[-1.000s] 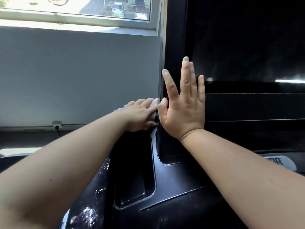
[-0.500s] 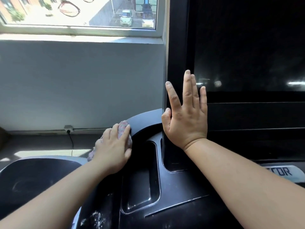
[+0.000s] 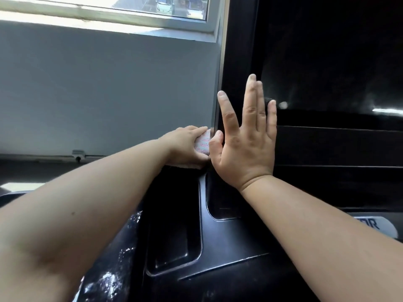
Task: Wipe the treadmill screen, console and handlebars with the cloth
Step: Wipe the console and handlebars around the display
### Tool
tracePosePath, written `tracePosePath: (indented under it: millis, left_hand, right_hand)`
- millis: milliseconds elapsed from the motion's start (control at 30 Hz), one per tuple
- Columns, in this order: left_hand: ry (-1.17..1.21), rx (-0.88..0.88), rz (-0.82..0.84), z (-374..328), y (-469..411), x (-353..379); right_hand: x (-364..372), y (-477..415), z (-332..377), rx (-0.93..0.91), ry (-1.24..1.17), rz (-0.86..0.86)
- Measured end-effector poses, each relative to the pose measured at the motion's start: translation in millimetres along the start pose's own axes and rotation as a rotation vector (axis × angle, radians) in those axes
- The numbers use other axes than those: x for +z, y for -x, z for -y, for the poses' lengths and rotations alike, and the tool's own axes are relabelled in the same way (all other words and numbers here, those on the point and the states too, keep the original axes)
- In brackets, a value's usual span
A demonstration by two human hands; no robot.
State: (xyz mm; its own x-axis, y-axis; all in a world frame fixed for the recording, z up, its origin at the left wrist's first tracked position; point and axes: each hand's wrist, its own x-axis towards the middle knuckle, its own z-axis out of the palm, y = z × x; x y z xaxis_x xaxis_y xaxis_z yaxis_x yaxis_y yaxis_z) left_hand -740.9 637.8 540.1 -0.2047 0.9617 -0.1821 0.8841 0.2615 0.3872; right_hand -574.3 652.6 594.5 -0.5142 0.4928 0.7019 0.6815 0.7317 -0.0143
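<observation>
Evidently mid-wipe: left hand (image 3: 187, 147) gripped the pink cloth (image 3: 202, 143) against the left edge of the screen (image 3: 327, 57), just above the console (image 3: 229, 247), while right hand (image 3: 244, 147) lay flat, fingers spread, bracing it; next stroke probably needed steady pressure along that edge.

Grey wall (image 3: 104, 94), white window frame (image 3: 109, 13), parked cars (image 3: 165, 5) outside, wall socket (image 3: 77, 154)

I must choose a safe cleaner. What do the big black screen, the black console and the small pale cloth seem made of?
Big black screen: probably glass or glossy acrylic; it mirrors bright lights.
Black console: likely moulded plastic, semi-gloss, rounded recess edges.
Small pale cloth: soft textile, faint pink pattern; fibre unclear.
</observation>
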Motion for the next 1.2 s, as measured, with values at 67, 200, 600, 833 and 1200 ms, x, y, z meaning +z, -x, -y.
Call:
tracePosePath:
  millis: [67,200,600,833,1200]
  left_hand:
    - [-0.005,-0.132,-0.01,6,12,4]
    - [-0.005,-0.35,-0.076,20,47,9]
    - [-0.065,-0.915,-0.199,15,148,46]
    - [0.091,-1.031,-0.199,-2,205,56]
    - [0.139,-1.183,-0.134,-44,258,61]
  right_hand:
    - [-1,0,0,-0.002,0.001,0.005]
    - [0,1,-1,-0.013,0.002,-0.01]
    - [-4,2,-2,-0.015,-0.052,0.031]
    - [-21,50,48,-0.153,-0.417,0.217]
    - [12,52,52,-0.312,-0.548,1.037]
